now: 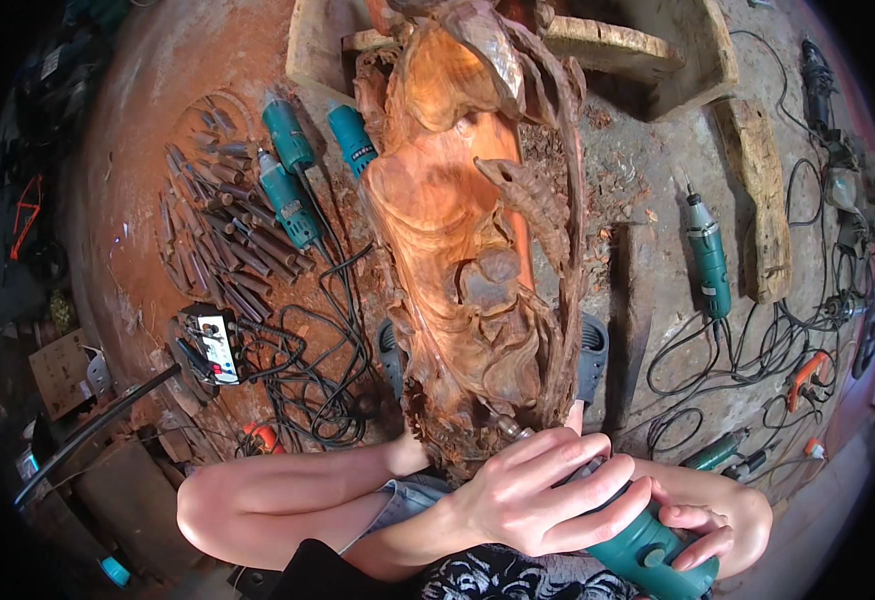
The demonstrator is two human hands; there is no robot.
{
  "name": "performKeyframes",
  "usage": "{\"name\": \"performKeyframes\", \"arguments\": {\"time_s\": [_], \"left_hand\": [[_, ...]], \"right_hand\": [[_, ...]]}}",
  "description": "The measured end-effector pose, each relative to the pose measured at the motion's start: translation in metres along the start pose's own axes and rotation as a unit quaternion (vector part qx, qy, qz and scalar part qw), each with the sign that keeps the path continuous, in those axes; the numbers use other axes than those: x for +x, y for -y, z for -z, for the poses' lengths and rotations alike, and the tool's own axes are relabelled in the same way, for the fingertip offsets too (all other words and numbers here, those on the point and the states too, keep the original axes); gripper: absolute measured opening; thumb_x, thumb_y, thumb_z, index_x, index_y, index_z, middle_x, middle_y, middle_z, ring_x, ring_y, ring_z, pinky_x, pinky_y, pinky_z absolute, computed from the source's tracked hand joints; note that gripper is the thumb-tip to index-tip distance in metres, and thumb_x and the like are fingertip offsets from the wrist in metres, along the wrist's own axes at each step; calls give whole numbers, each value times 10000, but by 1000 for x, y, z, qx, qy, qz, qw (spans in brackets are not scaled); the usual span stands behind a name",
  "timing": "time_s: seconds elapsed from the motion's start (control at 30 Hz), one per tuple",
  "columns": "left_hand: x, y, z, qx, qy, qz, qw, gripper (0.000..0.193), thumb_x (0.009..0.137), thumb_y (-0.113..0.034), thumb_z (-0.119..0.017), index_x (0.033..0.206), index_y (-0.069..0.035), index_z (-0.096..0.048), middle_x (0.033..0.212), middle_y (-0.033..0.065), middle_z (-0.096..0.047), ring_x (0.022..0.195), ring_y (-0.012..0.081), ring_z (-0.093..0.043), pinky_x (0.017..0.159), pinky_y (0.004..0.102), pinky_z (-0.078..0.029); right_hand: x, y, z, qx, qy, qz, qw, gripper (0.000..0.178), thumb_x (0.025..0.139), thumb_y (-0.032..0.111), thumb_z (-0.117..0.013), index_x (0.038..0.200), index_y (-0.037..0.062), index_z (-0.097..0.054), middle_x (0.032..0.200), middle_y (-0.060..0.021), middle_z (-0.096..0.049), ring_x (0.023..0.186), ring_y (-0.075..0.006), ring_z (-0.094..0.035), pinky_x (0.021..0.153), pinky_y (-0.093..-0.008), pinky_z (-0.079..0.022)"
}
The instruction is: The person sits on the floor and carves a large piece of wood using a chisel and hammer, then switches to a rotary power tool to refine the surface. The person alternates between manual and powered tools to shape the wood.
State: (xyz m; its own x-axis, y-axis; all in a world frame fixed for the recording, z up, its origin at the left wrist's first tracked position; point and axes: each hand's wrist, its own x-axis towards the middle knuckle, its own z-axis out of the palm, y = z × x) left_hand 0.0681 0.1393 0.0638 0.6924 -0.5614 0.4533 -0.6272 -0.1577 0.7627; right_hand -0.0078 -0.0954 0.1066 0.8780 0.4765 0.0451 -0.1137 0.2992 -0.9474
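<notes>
A large carved wooden sculpture (428, 190), orange-brown with rough, root-like edges, stands lengthwise in front of me between my legs. Both my hands are on a green die grinder (648, 555). My left hand (543, 490) wraps over its front part, fingers closed. From the right, the fingers of my right hand (698, 525) curl round the body; the rest of that hand is hidden behind the tool. The grinder's metal nose points up and left, at the near end of the carving. Whether its bit touches the wood I cannot tell.
Left of the carving lie several green die grinders (288, 200), a heap of thin rods (223, 220), tangled black cables (328, 370) and a control box (213, 345). To the right are another die grinder (708, 260), a rough timber (758, 200) and an orange-handled tool (808, 378). A wooden frame (693, 70) stands beyond.
</notes>
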Motion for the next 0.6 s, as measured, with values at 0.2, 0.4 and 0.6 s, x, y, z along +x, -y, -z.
{"name": "performKeyframes", "arguments": {"time_s": [0.2,0.4,0.6], "left_hand": [[2,11,3,8,9,4,1000,296,786,-185,-732,1068,-102,-769,959,52,-724,805,204,-694,604,288,-568],[1,11,2,13,10,16,1000,306,787,-180,-734,1082,-102,-764,975,57,-723,816,209,-703,612,294,-579],[-4,12,2,16,1,17,1000,314,785,-169,-739,1091,-98,-758,979,57,-722,815,209,-703,616,292,-577]], "right_hand": [[-1,-6,10,-19,32,-9,999,914,780,229,-922,1544,270,-422,1691,-121,-296,1484,-440,-402,1142,-495,-445],[1,4,18,28,30,-123,992,926,717,140,-952,1509,247,-485,1685,-168,-299,1511,-364,-385,1167,-409,-411],[-13,21,25,305,-46,-410,858,904,710,108,-953,1496,212,-518,1685,-153,-302,1515,-338,-383,1188,-405,-391]]}}
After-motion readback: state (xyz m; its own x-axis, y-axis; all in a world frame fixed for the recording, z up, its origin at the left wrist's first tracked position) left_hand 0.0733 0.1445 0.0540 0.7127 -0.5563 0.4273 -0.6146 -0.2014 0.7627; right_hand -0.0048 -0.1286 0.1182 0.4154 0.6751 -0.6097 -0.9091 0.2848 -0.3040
